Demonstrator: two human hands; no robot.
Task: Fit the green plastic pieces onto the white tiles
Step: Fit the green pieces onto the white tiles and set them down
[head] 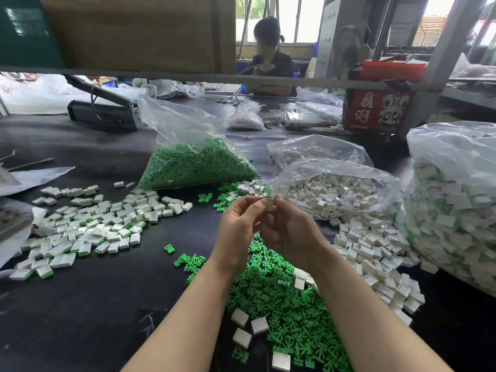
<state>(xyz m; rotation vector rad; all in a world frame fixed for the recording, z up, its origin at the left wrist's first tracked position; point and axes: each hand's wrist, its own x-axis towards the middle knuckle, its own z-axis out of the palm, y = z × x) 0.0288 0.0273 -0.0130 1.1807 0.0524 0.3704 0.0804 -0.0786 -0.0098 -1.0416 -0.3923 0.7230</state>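
My left hand [239, 226] and my right hand [290, 229] meet above the table's middle, and both pinch one white tile [269, 204] between their fingertips. A sliver of green shows at the tile's top edge. Under my forearms lies a pile of loose green plastic pieces [284, 304] with a few white tiles on it. Loose white tiles [373, 251] spread out to the right. To the left lies a heap of tiles with green pieces fitted [88, 226].
A clear bag of green pieces [198, 165] sits behind my hands, an open bag of white tiles [332, 189] to its right, and a big bag of fitted tiles [456, 210] at far right. A person sits across the dark table [94, 304]. A red box [381, 106] stands behind.
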